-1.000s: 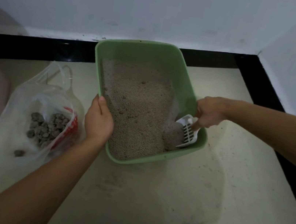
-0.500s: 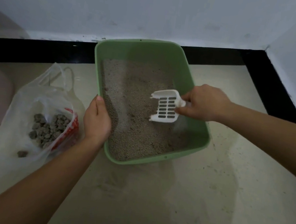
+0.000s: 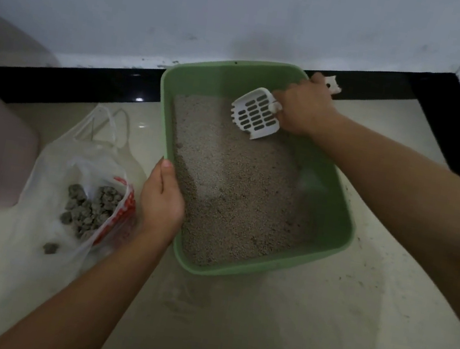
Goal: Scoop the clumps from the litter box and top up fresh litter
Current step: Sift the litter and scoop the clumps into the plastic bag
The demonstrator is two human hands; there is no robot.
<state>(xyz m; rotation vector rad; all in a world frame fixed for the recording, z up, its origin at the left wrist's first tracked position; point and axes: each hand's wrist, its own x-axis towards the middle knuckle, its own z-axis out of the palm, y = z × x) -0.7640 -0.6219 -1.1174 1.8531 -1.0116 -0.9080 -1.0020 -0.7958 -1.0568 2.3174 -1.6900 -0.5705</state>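
Head view, looking down. The green box (image 3: 237, 274) sits on a pale floor (image 3: 259, 328) against a black skirting (image 3: 87, 84), its grey litter (image 3: 235, 193) spread unevenly, with bare green floor showing on the side nearest the right forearm.

The left hand (image 3: 161, 197) clasps the box's left rim. Its thumb (image 3: 166, 170) lies straight along the top edge. The other fingers are hidden under the palm, outside the wall, so whether they are spread or pressed together cannot be told.

The right hand (image 3: 304, 110) is over the far right corner of the box, its fingers curled tightly round the handle of the white scoop (image 3: 257, 115). The handle's end juts out beyond the knuckles. The slotted head projects from the fingertips toward the left hand, tilted, with nothing in it. Whether its lower corner touches the litter cannot be told.

Just outside the left hand's knuckles lies an open clear bag (image 3: 52, 177) with red print, holding a heap of grey clumps (image 3: 89, 210). One stray clump (image 3: 50, 248) lies apart from the heap, nearer the camera.
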